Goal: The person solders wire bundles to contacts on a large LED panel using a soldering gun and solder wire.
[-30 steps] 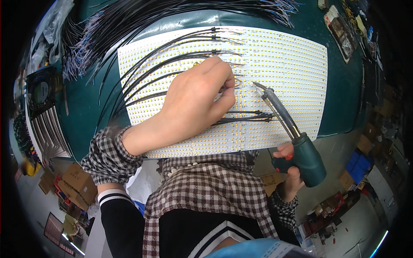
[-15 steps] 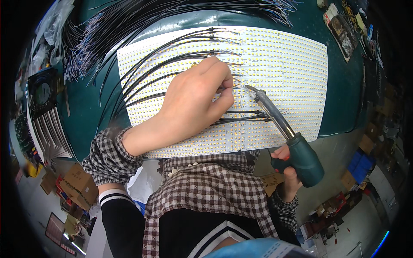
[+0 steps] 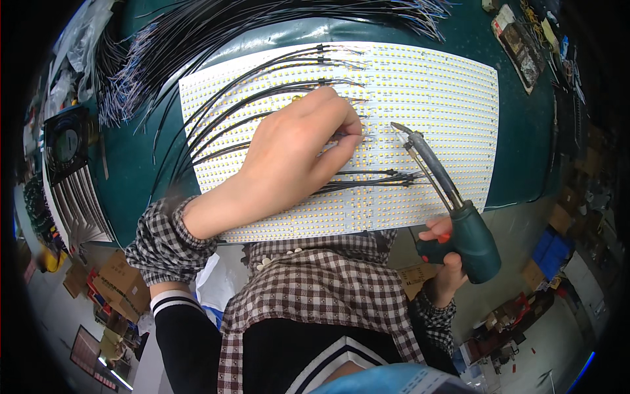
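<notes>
A white LED board [image 3: 440,98] dotted with rows of small yellow chips lies in front of me. My left hand [image 3: 289,151] rests over its middle, thumb and forefinger pinched on a thin wire end [image 3: 366,136] whose cable is mostly hidden under the hand. My right hand [image 3: 451,270] is wrapped round the dark green pistol grip of a soldering gun [image 3: 478,243]. The gun's tip points up and left, a little right of the pinched wire, apart from it. Black cables [image 3: 269,67] with bared ends arch across the board's left half.
A thick bundle of black cables [image 3: 262,20] spreads along the far side of the green table mat [image 3: 128,154]. At far right lies a stained box-like block [image 3: 520,49]. A black fan-like unit [image 3: 65,141] and a stack of white strips [image 3: 79,203] sit at left.
The soldering gun has drawn back to the right, its tip now farther from the pinched wire. My left hand has shifted only slightly.
</notes>
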Motion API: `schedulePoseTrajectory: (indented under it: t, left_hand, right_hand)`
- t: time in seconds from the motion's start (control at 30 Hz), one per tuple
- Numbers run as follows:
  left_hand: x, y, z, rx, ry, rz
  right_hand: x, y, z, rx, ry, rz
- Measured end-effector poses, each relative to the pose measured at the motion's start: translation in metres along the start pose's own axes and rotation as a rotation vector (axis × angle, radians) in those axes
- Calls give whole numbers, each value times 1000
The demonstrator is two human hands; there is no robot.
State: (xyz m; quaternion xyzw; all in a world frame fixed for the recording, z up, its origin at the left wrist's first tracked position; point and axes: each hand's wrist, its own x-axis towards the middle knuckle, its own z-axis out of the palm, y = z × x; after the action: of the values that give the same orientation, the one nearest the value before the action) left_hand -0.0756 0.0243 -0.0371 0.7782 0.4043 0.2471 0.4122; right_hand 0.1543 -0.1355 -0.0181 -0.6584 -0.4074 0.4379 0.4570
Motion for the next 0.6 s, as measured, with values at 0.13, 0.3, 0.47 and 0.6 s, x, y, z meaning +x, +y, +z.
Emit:
schedulePoseTrajectory:
  t: [0.13,0.3,0.47,0.6]
  left_hand:
    - [3,2,2,75,12,-10]
    - [1,-3,9,0,78,-18]
    - [1,-5,14,21,104,-7]
    - [1,-4,15,68,108,18]
  right_hand:
    - [-2,1,0,-5,-3,-7]
    - [-3,0,-1,-4,-2,21]
    - [2,0,-4,6,-83,3]
    - [0,0,-1,33,-44,42]
